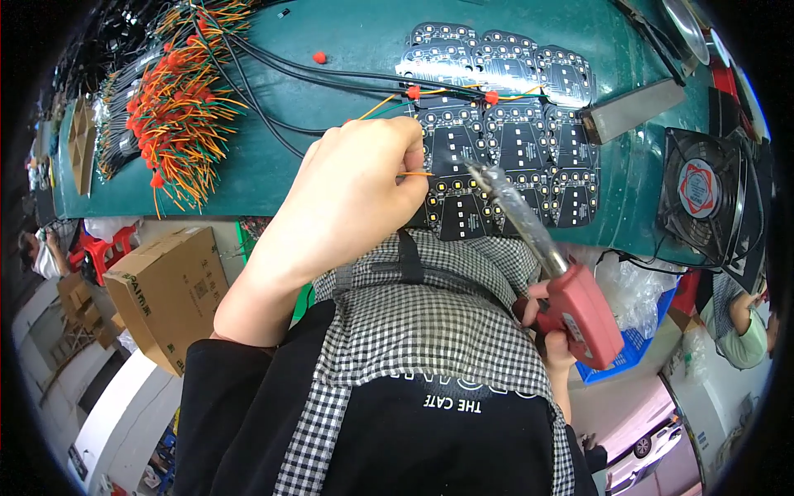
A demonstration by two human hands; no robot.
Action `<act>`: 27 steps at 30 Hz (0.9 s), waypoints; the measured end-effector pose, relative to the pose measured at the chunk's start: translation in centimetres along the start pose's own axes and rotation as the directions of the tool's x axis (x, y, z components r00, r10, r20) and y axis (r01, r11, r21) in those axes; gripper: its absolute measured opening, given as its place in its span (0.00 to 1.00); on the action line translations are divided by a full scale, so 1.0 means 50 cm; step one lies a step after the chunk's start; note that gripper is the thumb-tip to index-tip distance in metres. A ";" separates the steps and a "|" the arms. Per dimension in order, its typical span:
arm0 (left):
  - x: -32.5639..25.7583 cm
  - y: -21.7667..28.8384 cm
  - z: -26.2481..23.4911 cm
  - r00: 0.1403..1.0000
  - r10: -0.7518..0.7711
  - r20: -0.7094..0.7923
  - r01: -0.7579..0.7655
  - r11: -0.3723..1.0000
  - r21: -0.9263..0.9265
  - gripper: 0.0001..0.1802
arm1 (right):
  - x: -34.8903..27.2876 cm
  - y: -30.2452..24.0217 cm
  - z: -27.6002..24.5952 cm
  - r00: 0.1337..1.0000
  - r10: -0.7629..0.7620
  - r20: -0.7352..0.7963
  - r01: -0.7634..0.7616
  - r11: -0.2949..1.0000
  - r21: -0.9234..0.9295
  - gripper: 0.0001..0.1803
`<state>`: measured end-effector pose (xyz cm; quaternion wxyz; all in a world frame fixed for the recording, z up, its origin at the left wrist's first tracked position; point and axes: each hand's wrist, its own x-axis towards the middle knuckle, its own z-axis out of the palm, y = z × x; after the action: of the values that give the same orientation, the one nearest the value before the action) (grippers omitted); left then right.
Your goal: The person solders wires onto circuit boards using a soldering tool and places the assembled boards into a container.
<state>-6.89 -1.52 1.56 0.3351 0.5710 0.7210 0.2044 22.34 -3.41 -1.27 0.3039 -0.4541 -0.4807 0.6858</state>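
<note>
My left hand (351, 182) is closed in a pinch over the left side of a panel of black circuit boards (517, 145) dotted with small square LEDs. A thin orange wire (417, 174) sticks out from its fingers and lies over a board. In my right hand (552, 331) is a red soldering gun (585, 318), its long metal barrel slanting up and left. The tip hovers above or near the boards beside the orange wire; whether it touches cannot be told. Black cables (331, 83) with red caps (413, 93) and orange and green ends run across the boards' upper rows.
A large bundle of cables (178, 107) with orange and green ends lies left on the green table (347, 33). At right are a metal block (637, 109) and a black fan (699, 190). A cardboard box (169, 293) and blue crate (624, 351) stand below the table edge.
</note>
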 end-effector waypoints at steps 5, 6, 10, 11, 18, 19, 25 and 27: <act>-0.010 0.011 -0.011 0.999 -0.032 0.000 0.032 0.999 0.031 0.07 | -0.002 -0.001 0.020 0.989 -0.103 -0.106 0.099 0.994 -0.041 0.45; -0.010 0.009 -0.015 0.997 -0.062 0.034 0.063 0.998 -0.018 0.08 | -0.001 0.000 0.017 0.992 -0.097 -0.086 0.094 0.995 -0.039 0.45; -0.017 -0.034 -0.025 0.993 0.110 0.035 -0.096 0.956 -0.276 0.08 | 0.002 -0.001 0.016 0.997 -0.057 -0.054 0.056 0.998 -0.026 0.44; -0.018 -0.044 -0.019 0.993 0.109 0.036 -0.094 0.956 -0.278 0.08 | 0.003 0.000 0.016 0.997 -0.055 -0.055 0.054 0.998 -0.026 0.44; -0.026 -0.035 0.015 0.961 -0.232 -0.150 0.102 0.802 -0.589 0.05 | 0.014 -0.004 0.010 0.998 -0.021 0.059 0.025 0.997 -0.071 0.43; -0.026 -0.038 0.019 0.960 -0.236 -0.150 0.104 0.800 -0.591 0.05 | 0.017 -0.001 0.010 0.997 -0.029 0.074 0.036 0.995 -0.089 0.43; -0.031 -0.020 0.022 0.981 -0.110 -0.162 0.055 0.949 -0.311 0.02 | 0.020 -0.002 0.015 0.999 0.022 0.025 -0.018 0.991 -0.129 0.53; -0.027 -0.020 0.021 0.980 -0.119 -0.157 0.063 0.946 -0.319 0.02 | 0.018 0.004 0.010 0.999 0.003 0.035 0.003 0.987 -0.161 0.53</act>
<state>-6.66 -3.17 0.53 0.3659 0.4568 0.7318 0.3492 21.52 -2.93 -1.69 0.2575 -0.4650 -0.5401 0.6526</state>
